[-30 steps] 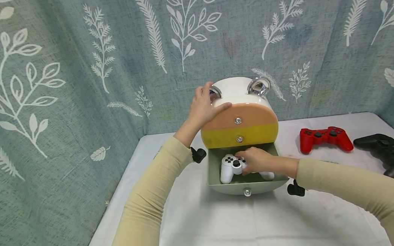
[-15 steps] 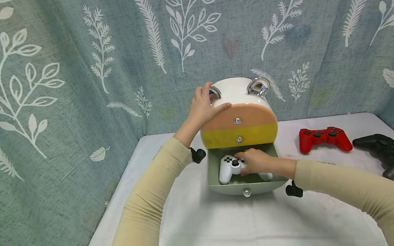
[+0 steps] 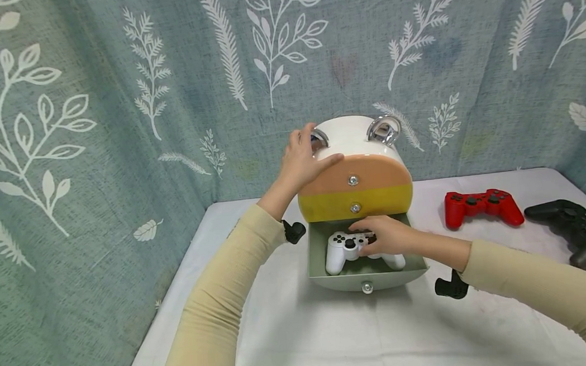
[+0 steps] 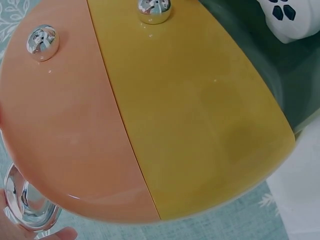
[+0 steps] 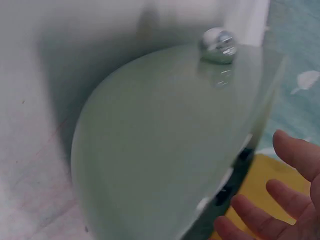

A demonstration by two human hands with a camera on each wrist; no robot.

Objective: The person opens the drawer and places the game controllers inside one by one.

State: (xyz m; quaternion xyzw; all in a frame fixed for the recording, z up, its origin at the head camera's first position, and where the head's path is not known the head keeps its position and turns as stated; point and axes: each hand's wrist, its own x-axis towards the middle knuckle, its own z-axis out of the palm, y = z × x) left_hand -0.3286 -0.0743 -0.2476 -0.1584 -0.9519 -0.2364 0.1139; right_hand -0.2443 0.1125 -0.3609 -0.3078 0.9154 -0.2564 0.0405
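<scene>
A rounded storage box (image 3: 352, 132) with a white top stands at the centre, its two chrome rings (image 3: 384, 130) on top. My left hand (image 3: 299, 157) grips its upper left side, thumb along the front edge and fingers at the left ring. Below the orange and yellow drawer fronts, the sage-green bottom drawer (image 3: 324, 282) is pulled out. A white game controller (image 3: 336, 254) lies inside it. My right hand (image 3: 386, 236) is over the controller's right half, partly hiding it. The right wrist view shows that hand (image 5: 287, 200) with fingers spread, holding nothing.
A red game controller (image 3: 483, 206) lies on the white-covered table (image 3: 332, 337) right of the box. Farther right is a black controller (image 3: 573, 230). A green patterned curtain (image 3: 181, 78) hangs close behind the box and along the left side.
My right hand has loosened from the white controller and drawn slightly up and right, its wrist shifting right. More of the controller shows. The left hand has stayed in place.
</scene>
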